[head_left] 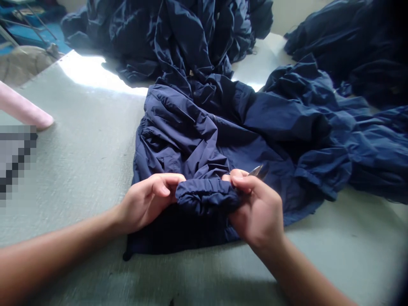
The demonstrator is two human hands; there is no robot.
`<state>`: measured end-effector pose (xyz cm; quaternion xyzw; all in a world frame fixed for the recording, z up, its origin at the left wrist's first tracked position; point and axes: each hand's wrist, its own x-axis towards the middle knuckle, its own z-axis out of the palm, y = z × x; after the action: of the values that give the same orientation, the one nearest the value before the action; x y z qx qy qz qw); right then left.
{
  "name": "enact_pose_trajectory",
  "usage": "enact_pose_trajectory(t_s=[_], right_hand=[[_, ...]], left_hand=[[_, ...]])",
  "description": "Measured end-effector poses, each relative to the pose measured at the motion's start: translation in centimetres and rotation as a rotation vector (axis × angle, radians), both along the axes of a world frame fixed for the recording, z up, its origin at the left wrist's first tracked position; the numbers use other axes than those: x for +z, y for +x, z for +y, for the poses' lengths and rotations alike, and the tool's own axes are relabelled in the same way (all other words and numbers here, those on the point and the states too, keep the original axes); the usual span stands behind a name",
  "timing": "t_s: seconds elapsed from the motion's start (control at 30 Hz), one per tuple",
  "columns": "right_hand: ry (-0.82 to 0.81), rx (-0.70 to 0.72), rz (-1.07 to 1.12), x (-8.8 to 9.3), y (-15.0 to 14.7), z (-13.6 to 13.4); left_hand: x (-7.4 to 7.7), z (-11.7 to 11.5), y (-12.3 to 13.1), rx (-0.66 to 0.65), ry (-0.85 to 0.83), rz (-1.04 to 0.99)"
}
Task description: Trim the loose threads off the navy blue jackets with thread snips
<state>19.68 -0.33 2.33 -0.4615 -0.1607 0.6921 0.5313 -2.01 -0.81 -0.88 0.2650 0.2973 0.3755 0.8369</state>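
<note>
A navy jacket [178,140] lies crumpled on the table, its elastic sleeve cuff [207,195] raised toward me. My left hand [149,199] holds the cuff's left end, with its fingers partly behind the cloth and the thumb in front. At the other end, my right hand [258,208] grips the cuff between thumb and fingers. The pointed metal blades of thread snips [256,171] stick out from that same hand, pointing up and right; their handles are hidden in the palm.
Large heaps of navy garments [197,34] cover the back of the pale table [79,170], and more garments [357,46] are piled at the right. A pink roll-shaped object [25,106] enters from the left, above a blurred-out dark-edged item [14,159].
</note>
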Motion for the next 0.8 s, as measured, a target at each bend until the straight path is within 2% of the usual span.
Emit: enact_pose_trajectory(t_s=[0.13,0.3,0.53,0.7,0.8], right_hand=[[0.096,0.018,-0.009,-0.3,0.3,0.3],[0.311,0.047,-0.259,-0.8,0.3,0.0],[0.365,0.084,-0.449,-1.2,0.7,0.1],[0.717,0.108,-0.992,-1.4,1.0,-0.2],[0.939,0.109,-1.247,-1.7,0.8,-0.5]], left_hand=[[-0.5,-0.2,0.1,0.077,0.081,0.052],[-0.6,-0.6,-0.1,0.093,0.239,0.316],[-0.5,-0.2,-0.3,0.065,0.296,0.330],[0.3,-0.5,-0.6,0.084,0.379,0.504],[0.9,-0.6,-0.8,0.175,0.645,0.764]])
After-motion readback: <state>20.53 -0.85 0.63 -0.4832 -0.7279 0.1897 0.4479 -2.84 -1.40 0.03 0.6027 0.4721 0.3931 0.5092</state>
